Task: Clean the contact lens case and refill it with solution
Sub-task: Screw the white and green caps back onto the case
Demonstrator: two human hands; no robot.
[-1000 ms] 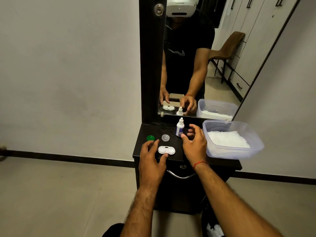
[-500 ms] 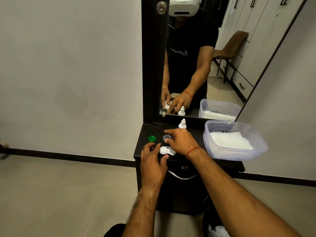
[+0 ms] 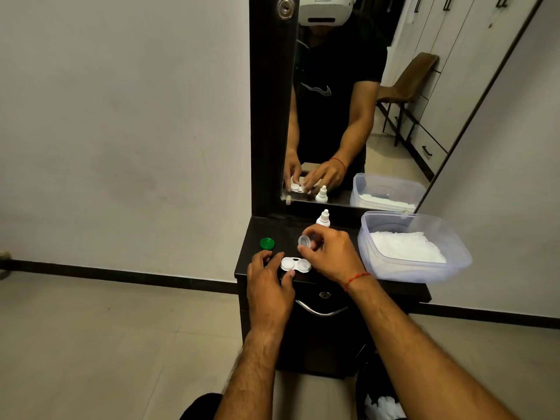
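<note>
Had the contact lens case (image 3: 295,264) lying white and flat near the front edge of the dark surface (image 3: 254,228), both round wells uncapped and facing up. Rested the left hand (image 3: 268,286) at the case's 8 o'clock side — fingers nearly straight and spread on the surface, forefinger tip beside the left well, thumb tip touching the case's near rim, nothing gripped. Pinched a clear round cap (image 3: 305,240) in the right hand (image 3: 330,256), thumb and curled fingertips round its rim, lifted off the surface just above the case at its 12 o'clock, open side turned toward 9 o'clock. Wore a red thread (image 3: 357,277) on the right wrist. Had a green cap (image 3: 267,243) lying alone on the surface at the case's 10 o'clock, near the left fingers but apart from them. Had the white solution bottle (image 3: 323,219) standing upright at 1 o'clock behind the right hand — nozzle up, body mostly hidden by the knuckles. Had a clear plastic tub (image 3: 454,268) at 3 o'clock, at the surface's right end, white tissues (image 3: 406,247) lying inside. Faced a tall mirror (image 3: 424,40) at 12 o'clock, with both hands, case and bottle repeated in it. Could not tell whether either well held liquid.
</note>
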